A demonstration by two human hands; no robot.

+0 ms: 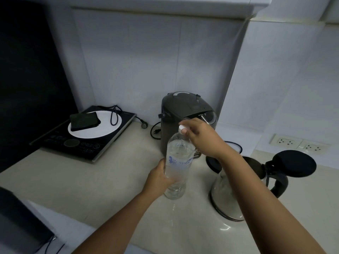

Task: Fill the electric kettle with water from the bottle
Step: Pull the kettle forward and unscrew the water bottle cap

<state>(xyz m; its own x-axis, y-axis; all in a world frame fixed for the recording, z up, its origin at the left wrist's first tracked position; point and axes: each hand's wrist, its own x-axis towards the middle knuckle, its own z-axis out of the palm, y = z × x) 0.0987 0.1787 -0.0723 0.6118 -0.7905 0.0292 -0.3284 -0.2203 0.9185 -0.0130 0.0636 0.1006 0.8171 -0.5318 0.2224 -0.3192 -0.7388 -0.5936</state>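
A clear plastic water bottle (178, 162) with a blue-printed label stands upright on the pale counter (91, 189). My left hand (158, 177) wraps around its lower body. My right hand (200, 136) pinches the white cap (182, 128) at the bottle's top. The steel electric kettle (222, 197) sits just right of the bottle, its black lid (295, 163) flipped open and its black handle (278, 186) pointing right. My right forearm crosses in front of the kettle and hides part of its mouth.
A dark grey hot-water dispenser (185, 114) stands right behind the bottle. An induction hob (86, 136) at the left carries a white plate (97, 131), a dark wallet and a cord. Wall sockets (299, 144) sit at the right.
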